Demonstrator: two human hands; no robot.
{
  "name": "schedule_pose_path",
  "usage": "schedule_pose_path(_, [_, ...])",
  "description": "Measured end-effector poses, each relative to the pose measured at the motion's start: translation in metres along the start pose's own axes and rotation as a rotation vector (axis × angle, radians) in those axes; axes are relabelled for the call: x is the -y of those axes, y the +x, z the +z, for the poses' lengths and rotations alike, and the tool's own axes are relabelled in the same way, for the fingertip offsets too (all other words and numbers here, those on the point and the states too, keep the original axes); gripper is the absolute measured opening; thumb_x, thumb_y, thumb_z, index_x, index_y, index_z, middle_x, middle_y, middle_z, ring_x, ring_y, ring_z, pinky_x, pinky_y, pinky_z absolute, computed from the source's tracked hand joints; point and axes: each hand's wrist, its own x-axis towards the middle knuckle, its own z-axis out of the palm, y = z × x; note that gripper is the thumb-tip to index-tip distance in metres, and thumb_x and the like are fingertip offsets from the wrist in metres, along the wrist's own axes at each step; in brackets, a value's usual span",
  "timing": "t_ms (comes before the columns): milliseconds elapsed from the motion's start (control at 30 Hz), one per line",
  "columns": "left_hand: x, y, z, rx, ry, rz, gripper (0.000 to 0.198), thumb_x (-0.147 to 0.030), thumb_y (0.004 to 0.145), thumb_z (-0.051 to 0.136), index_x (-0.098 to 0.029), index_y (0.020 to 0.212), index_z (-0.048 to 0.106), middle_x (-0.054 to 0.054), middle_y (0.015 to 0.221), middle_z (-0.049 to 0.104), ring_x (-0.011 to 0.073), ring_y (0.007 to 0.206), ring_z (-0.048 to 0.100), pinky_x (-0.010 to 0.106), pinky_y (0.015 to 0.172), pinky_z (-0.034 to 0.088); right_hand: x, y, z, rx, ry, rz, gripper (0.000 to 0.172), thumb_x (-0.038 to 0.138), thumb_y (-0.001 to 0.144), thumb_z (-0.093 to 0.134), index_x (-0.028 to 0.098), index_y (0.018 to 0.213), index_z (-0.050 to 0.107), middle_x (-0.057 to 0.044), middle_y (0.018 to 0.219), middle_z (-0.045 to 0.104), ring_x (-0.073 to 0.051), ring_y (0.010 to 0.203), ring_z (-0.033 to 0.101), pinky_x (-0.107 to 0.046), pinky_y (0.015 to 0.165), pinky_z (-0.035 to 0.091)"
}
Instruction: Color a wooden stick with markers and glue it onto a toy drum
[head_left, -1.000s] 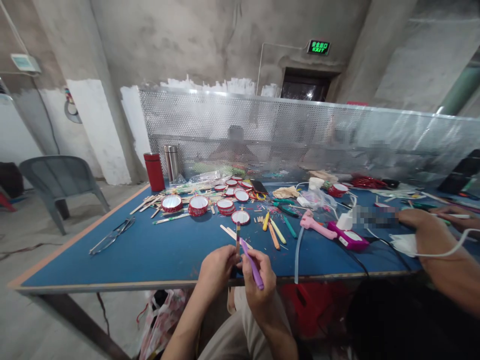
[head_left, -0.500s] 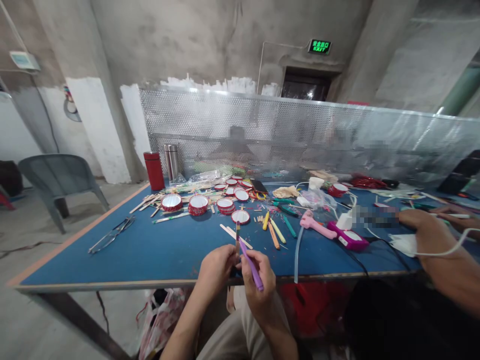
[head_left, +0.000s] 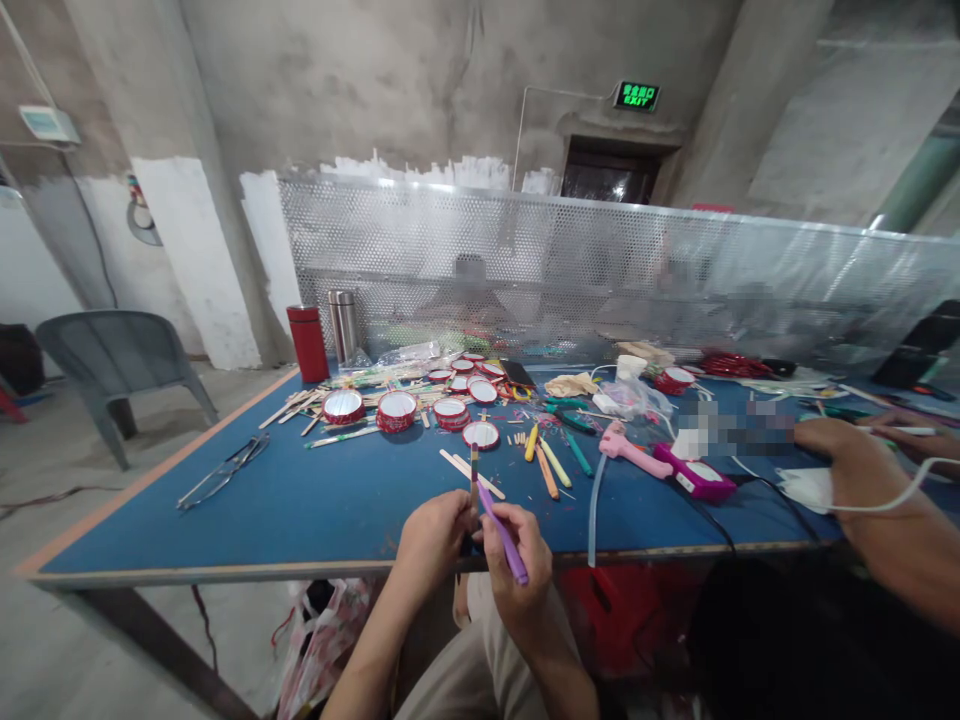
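On the far left of the blue table lie the folded glasses, with the red flask standing beyond them. Moving right, red-rimmed discs sit at the far side, and here at the near edge is the left hand, fingers closed on a banded stick standing nearly upright. Just right of it, the right hand grips a purple marker, slanted so its upper end meets or nearly meets the stick; true contact is too small to tell. Farther right come loose pens, then the pink glue gun. Doing this well, I'd judge, means pinching the stick firmly low down, steadying both hands together, and using light, even strokes that respect the band edges. Against half a second ago, hardly anything changes: both grips stay put, and the marker keeps its slant beside the stick.
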Motion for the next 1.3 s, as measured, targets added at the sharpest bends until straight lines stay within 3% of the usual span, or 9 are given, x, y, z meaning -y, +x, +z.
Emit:
schedule_pose_path(800, [0.001,0.000,0.001,-0.017,0.026,0.028,0.021,-0.024,0.091,0.040,-0.021,0.077,0.056,0.001,0.079,0.066,0.0138,0.075,0.059,0.021,0.063,0.034,0.002,0.000,-0.003,0.026,-0.007,0.002,0.010,0.024,0.086,0.052,0.018,0.093,0.058,-0.005,0.080,0.068,-0.016,0.070,0.069,-0.024,0.060,0.054])
schedule_pose_path(1300, [0.000,0.000,0.001,-0.018,0.013,0.027,0.024,-0.023,0.090,0.040,-0.020,0.072,0.055,0.000,0.074,0.065,0.0136,0.071,0.058,0.022,0.060,0.032,0.011,0.011,0.010,-0.093,0.267,0.270,0.017,0.031,0.088,0.051,0.017,0.096,0.056,-0.004,0.081,0.064,-0.015,0.071,0.063,-0.028,0.067,0.052])
